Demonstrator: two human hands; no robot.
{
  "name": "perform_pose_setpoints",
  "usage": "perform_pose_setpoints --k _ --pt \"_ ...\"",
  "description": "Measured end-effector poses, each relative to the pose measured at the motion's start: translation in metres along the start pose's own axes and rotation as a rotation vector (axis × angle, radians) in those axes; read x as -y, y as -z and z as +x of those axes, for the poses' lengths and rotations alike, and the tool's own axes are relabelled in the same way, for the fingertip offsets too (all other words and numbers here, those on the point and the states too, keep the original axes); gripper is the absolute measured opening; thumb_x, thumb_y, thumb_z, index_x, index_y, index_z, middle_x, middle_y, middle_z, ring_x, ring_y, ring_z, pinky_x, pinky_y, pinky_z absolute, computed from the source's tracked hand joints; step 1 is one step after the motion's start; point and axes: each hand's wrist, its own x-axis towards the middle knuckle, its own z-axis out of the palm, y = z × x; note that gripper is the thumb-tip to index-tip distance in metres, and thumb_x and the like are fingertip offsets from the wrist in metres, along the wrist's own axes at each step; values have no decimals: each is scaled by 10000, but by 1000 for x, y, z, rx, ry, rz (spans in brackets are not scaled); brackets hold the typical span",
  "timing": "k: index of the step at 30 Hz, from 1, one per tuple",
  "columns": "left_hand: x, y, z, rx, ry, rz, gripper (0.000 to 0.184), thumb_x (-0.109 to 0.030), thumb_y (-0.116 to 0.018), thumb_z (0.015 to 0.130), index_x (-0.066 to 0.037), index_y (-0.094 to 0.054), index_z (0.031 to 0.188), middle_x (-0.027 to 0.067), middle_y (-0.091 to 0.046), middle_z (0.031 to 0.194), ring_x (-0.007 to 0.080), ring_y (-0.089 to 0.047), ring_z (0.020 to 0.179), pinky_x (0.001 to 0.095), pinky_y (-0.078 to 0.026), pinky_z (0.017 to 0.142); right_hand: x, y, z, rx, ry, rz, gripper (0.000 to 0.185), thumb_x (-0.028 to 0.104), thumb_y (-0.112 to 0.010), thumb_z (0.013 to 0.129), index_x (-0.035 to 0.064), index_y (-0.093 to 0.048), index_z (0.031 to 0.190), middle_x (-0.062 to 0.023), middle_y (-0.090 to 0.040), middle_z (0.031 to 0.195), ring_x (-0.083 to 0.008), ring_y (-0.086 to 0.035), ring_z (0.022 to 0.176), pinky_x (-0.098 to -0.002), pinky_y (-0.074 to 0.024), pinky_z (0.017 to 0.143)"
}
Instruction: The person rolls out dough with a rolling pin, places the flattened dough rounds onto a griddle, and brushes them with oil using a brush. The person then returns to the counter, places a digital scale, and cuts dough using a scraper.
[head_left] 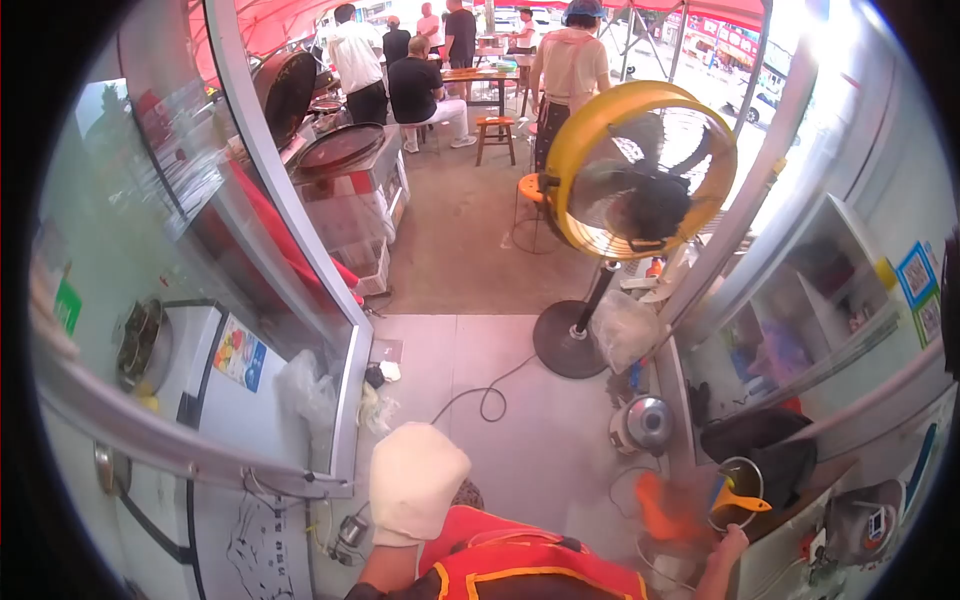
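Observation:
A thick, cream-coloured piece of what looks like dough (418, 480) is draped over my raised left hand, at the lower middle of the head view. It covers the fingers and palm, and only the forearm shows below. At the lower right, my right hand (733, 545) is closed at the near edge of a metal pot (752, 468). A brush-like tool with an orange handle (748, 503) leans in this pot. Left of the pot, a blurred orange-red shape (665, 510) cannot be made out. My red apron (540, 575) has yellow trim.
A yellow fan (560, 180) stands in the doorway, its cord (490, 392) lying on the floor. A silver-topped appliance (645, 425) sits on the right. Glass door panels flank both sides, with a white cabinet (240, 440) at left. Several people are outside near tables.

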Motion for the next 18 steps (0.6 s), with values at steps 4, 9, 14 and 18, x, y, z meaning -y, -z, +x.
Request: perform_pose_setpoints --k 4,9,14,18 --pt "-79 15 106 81 47 24 275 -226 -563 890 -37 -629 1078 94 -629 1043 218 -581 996 327 -465 856 -17 -152 -76 282 60 -57 35 14 -554 755 -17 -567 745 -103 -575 797 -247 -614 753 -413 -573 613" --pt "-180 3 227 178 113 39 270 -221 -565 885 -37 -630 1072 94 -630 1038 217 -583 992 327 -468 853 -51 -356 -158 660 208 -249 160 13 -553 780 -26 -562 935 -144 -600 912 -282 -633 807 -442 -588 676" --pt "-262 -5 347 212 88 52 264 -215 -567 881 -37 -631 1066 94 -631 1034 216 -585 989 326 -470 849 20 -582 -271 724 -362 66 94 27 -567 786 -31 -593 856 -125 -611 838 -242 -644 758 -421 -594 682" --pt "-324 3 458 179 7 39 260 -211 -569 878 -37 -632 1061 94 -631 1031 215 -587 986 326 -471 846 47 -743 -290 887 -215 -93 73 25 -571 796 -42 -594 812 -106 -599 766 -205 -616 644 -386 -586 642"
